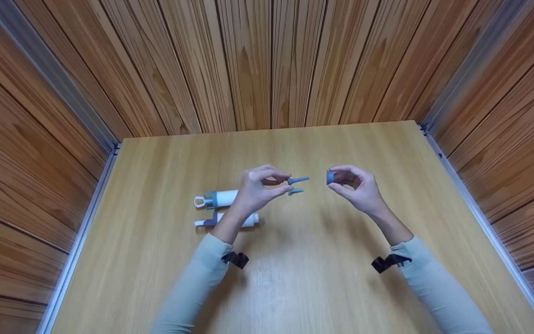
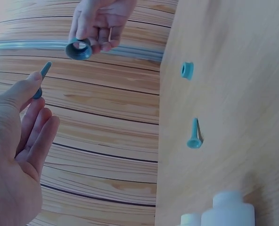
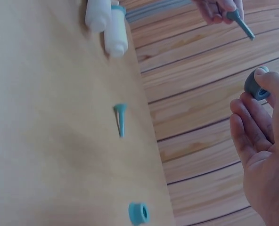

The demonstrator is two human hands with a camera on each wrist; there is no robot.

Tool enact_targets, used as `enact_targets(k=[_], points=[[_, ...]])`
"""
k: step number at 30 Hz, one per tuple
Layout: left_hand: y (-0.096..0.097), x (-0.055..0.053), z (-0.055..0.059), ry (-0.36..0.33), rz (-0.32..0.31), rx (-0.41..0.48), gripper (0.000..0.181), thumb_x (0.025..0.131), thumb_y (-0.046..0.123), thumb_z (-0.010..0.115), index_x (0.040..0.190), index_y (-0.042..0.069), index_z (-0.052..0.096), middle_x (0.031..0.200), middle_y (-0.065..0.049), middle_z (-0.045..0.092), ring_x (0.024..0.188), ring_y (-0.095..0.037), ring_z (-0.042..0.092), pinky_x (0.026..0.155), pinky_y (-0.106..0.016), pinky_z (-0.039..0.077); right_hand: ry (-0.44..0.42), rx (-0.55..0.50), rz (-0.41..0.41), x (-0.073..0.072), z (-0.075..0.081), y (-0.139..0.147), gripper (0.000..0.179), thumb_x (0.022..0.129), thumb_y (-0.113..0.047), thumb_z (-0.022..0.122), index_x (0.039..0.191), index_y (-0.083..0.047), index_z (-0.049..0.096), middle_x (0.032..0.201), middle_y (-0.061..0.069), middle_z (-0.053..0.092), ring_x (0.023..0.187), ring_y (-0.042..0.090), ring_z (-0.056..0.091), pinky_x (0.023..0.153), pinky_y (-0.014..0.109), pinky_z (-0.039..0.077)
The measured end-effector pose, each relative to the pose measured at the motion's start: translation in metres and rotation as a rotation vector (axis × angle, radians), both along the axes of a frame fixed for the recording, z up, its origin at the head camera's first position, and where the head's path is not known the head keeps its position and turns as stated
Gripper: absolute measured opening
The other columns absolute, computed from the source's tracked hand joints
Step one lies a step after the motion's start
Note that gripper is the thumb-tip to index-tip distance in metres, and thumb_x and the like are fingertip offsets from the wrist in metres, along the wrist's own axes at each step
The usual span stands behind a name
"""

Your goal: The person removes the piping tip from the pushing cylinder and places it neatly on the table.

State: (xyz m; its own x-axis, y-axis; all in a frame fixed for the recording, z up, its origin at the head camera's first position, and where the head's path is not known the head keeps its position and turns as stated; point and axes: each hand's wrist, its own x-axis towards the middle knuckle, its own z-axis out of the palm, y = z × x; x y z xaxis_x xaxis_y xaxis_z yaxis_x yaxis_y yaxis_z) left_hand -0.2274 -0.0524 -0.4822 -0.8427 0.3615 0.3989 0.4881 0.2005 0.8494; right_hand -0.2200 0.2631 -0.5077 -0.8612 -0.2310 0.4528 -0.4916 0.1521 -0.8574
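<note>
My left hand [image 1: 258, 188] pinches a dark blue tapered nozzle [image 1: 299, 180] by its wide end, with its thin tip pointing right. Across a gap, my right hand [image 1: 359, 188] holds a dark blue threaded ring cap [image 1: 330, 177] between thumb and fingers; its opening shows in the left wrist view [image 2: 78, 51]. Both hands are raised above the table. Below them lie a teal nozzle [image 3: 121, 120] and a teal ring cap [image 3: 138, 213]. In the head view my right hand mostly hides the teal cap.
Two white tubes lie left on the wooden table [image 1: 322, 287], partly behind my left hand and wrist: one with a teal collar and loop handle [image 1: 226, 198], another with a dark blue collar [image 1: 248, 220]. Slatted wood walls [image 1: 290, 65] enclose the back and sides.
</note>
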Motion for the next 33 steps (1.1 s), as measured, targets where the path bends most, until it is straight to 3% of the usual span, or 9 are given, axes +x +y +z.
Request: enact_targets(k=[5,10,14,18,26,33], points=[[0.009,-0.005,-0.002,0.002,-0.009,0.017,0.025,0.094,0.009,0.091,0.117,-0.001,0.085,0.114,-0.018,0.084,0.106,-0.041,0.083,0.092,-0.029,0.07,-0.019,0.008,-0.029,-0.001,-0.002,0.012,0.038,0.093,0.019,0.077,0.13,0.016,0.07,0.108,-0.013,0.08,0.099,0.003,0.077,0.09,0.016,0.064],[0.016,-0.006,-0.006,-0.038,0.001,-0.01,0.027,0.096,0.012,0.091,0.12,0.002,0.085,0.116,-0.015,0.083,0.109,-0.033,0.083,0.094,-0.034,0.071,-0.03,0.024,-0.048,-0.003,-0.008,0.022,0.039,0.093,0.018,0.078,0.131,0.015,0.07,0.108,-0.014,0.079,0.099,0.003,0.077,0.091,0.016,0.064],[0.022,-0.008,-0.016,-0.064,0.004,-0.02,0.026,0.096,0.011,0.09,0.121,0.003,0.085,0.119,-0.015,0.083,0.11,-0.031,0.082,0.097,-0.042,0.071,-0.044,0.027,-0.075,-0.005,-0.018,0.03,0.039,0.093,0.019,0.077,0.131,0.014,0.07,0.108,-0.013,0.079,0.098,0.003,0.077,0.09,0.015,0.064],[0.028,-0.009,-0.028,-0.094,0.016,-0.042,0.025,0.096,0.009,0.09,0.12,0.004,0.085,0.119,-0.015,0.084,0.108,-0.03,0.081,0.096,-0.037,0.071,-0.076,0.041,-0.101,-0.005,-0.027,0.037,0.038,0.094,0.018,0.078,0.131,0.012,0.072,0.108,-0.008,0.08,0.098,0.003,0.076,0.09,0.015,0.064],[0.037,-0.008,-0.051,-0.209,0.056,-0.067,0.026,0.097,0.009,0.089,0.122,0.003,0.085,0.118,-0.015,0.085,0.109,-0.03,0.081,0.096,-0.031,0.07,-0.163,0.165,-0.12,0.0,-0.043,0.046,0.035,0.098,0.006,0.081,0.132,0.007,0.074,0.112,0.022,0.08,0.098,0.001,0.074,0.09,0.012,0.061],[0.042,-0.006,-0.067,-0.272,0.11,-0.12,0.024,0.096,0.007,0.089,0.119,0.001,0.086,0.115,-0.015,0.087,0.104,-0.026,0.082,0.095,-0.032,0.07,-0.227,0.264,-0.138,0.004,-0.055,0.053,0.035,0.099,0.0,0.083,0.133,0.003,0.075,0.11,0.024,0.08,0.095,-0.001,0.071,0.088,0.01,0.058]])
